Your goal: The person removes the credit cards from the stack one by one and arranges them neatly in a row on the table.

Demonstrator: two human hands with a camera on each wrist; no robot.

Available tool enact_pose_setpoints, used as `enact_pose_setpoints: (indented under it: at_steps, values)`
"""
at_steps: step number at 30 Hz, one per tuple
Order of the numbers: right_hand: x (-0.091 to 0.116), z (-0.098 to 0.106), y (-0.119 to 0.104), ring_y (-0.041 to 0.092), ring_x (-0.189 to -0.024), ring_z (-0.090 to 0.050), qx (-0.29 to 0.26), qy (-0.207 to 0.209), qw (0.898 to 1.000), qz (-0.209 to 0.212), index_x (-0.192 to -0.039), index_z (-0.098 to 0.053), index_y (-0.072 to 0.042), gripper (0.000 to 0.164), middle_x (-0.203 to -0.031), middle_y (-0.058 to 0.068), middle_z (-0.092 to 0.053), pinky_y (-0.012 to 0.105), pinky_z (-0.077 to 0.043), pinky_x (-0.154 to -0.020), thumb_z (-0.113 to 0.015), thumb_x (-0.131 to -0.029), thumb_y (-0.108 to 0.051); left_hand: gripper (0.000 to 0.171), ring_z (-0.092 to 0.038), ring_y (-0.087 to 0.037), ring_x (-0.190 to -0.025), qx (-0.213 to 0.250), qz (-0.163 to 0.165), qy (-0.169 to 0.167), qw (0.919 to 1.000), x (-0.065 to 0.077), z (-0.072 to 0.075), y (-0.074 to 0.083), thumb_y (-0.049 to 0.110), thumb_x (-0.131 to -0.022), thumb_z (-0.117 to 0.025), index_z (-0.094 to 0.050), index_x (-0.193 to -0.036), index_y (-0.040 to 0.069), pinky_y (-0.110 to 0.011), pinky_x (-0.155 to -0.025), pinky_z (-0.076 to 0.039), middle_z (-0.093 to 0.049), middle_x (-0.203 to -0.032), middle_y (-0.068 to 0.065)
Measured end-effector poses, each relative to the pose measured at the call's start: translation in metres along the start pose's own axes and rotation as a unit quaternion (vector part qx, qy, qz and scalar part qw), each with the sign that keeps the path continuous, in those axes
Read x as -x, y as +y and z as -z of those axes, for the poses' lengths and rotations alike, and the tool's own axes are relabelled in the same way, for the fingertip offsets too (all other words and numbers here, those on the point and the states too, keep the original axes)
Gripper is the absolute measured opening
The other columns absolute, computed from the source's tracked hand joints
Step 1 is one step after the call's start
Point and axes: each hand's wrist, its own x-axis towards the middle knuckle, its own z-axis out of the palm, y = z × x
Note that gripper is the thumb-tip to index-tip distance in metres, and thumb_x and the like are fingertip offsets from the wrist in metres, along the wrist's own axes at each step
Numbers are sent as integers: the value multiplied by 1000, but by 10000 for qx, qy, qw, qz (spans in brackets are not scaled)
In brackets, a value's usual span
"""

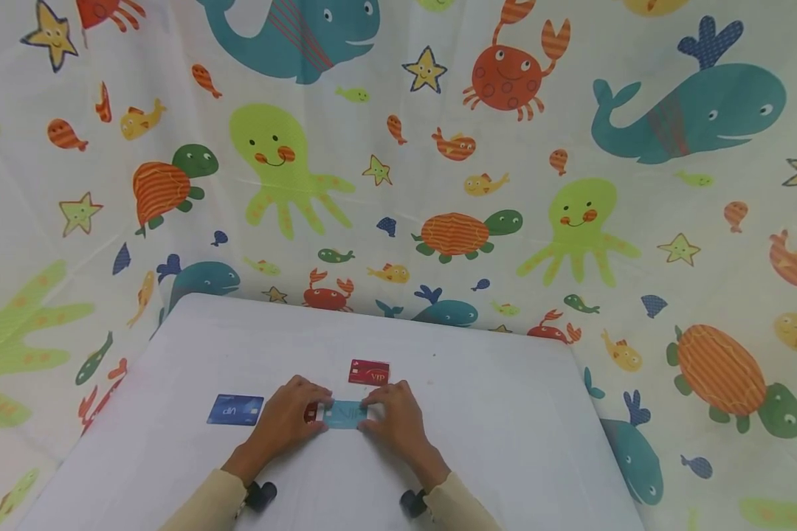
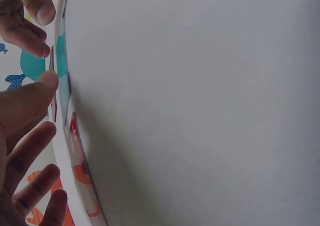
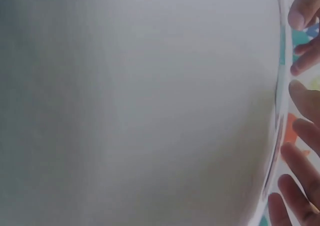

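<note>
Between the two hands lies a light-blue card (image 1: 345,414) with white strips showing at its short ends, low over the white table in the head view. My left hand (image 1: 291,413) pinches its left end between thumb and index finger, while my right hand (image 1: 396,417) pinches the right end likewise. Part of a red card (image 1: 311,413) shows beneath the left hand; the rest is covered. In the left wrist view the left hand's other fingers (image 2: 37,186) are spread loosely. The right hand's other fingers (image 3: 300,181) look similar in the right wrist view.
A red VIP card (image 1: 369,372) lies just beyond the hands. To the left of the left hand is a blue VIP card (image 1: 235,410). The white table (image 1: 505,428) ends at a curtain (image 1: 372,206) printed with sea animals.
</note>
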Motion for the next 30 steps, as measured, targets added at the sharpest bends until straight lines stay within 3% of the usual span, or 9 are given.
enact_pose_setpoints:
  at_steps: [16,30]
  values:
    - [-16,21,15,14,-113,-58,-210,252,9991,-276,-120,-82,-28,38,-120,-8,-76,39,-59,-102,-91,-85,-36,42,-64,-17,-114,86,-280,223,9993,-22,4,5,28,-79,-95,-82,-118,22,-46,-100,-60,-77,-123,6]
    - [-33,24,28,15,-113,-58,-290,272,9985,-364,-117,-80,-25,35,-121,-7,-76,40,-58,-105,-91,-85,-32,40,-65,-20,-115,-144,-133,158,9997,-51,0,8,32,-79,-95,-82,-117,24,-47,-101,-60,-78,-123,5]
